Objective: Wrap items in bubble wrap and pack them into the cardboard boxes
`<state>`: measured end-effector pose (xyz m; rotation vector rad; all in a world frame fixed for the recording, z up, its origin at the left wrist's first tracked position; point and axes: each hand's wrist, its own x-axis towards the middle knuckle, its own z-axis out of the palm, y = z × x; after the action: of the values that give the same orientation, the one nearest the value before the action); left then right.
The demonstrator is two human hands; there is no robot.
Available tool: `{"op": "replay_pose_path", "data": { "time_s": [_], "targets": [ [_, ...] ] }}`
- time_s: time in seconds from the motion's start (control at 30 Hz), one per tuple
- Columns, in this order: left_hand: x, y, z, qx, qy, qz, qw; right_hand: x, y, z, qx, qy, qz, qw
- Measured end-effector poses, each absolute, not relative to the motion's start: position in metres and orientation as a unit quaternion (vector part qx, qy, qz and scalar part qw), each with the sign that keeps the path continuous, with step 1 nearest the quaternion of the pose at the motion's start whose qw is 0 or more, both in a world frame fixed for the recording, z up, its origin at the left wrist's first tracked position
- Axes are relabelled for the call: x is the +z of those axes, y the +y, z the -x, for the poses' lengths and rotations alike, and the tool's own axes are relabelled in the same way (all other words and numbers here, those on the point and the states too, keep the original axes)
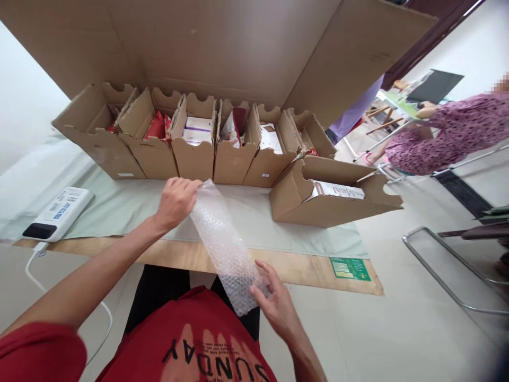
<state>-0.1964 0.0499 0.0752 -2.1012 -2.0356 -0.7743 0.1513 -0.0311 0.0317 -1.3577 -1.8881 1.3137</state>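
A long clear bubble wrap bag point(225, 241) slants across the table's front edge, its lower end over my lap. My left hand point(177, 199) is closed on its upper end. At the lower right edge my right hand point(276, 302) holds the bag loosely, thumb on the near face and fingers curved around the side. The lower part looks darker; I cannot tell whether anything is inside or the dark trousers show through. Behind my hands, cardboard bins point(196, 159) stand in a row with red packets point(158, 126) and white boxes point(198, 130) in them.
A cardboard bin point(330, 212) with a white box point(338, 190) lies angled at the right. A white power bank point(59, 212) with a cable sits at left. A green card point(350, 269) lies on the wooden edge. Another person point(449, 132) sits at far right.
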Motion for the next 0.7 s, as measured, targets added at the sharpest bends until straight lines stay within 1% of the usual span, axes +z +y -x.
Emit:
{"op": "replay_pose_path", "data": {
  "time_s": [0.1,0.17,0.27,0.37,0.4,0.5,0.53,0.6,0.7],
  "targets": [
    [0.074,0.069,0.164,-0.288,-0.621,0.725,0.077,0.01,-0.062,-0.136,0.529,-0.627,0.508,0.262],
    [0.066,0.052,0.145,-0.299,-0.571,0.764,0.036,-0.002,-0.075,-0.128,0.542,-0.603,0.513,0.281],
    [0.048,-0.001,0.131,-0.286,-0.488,0.819,-0.098,-0.003,-0.083,-0.123,0.577,-0.586,0.493,0.285],
    [0.036,-0.047,0.133,-0.288,-0.492,0.788,-0.231,0.013,-0.074,-0.12,0.646,-0.558,0.452,0.259],
    [0.035,-0.056,0.136,-0.294,-0.504,0.765,-0.272,0.019,-0.067,-0.117,0.67,-0.536,0.44,0.263],
    [0.035,-0.063,0.145,-0.334,-0.517,0.689,-0.382,0.034,-0.04,-0.097,0.722,-0.457,0.408,0.322],
    [0.035,-0.063,0.148,-0.349,-0.52,0.668,-0.402,0.037,-0.031,-0.088,0.733,-0.437,0.391,0.345],
    [0.033,-0.061,0.149,-0.369,-0.535,0.641,-0.409,0.038,-0.014,-0.07,0.752,-0.408,0.363,0.37],
    [0.027,-0.063,0.14,-0.371,-0.584,0.618,-0.374,0.032,0.001,-0.052,0.766,-0.37,0.365,0.378]
  ]
}}
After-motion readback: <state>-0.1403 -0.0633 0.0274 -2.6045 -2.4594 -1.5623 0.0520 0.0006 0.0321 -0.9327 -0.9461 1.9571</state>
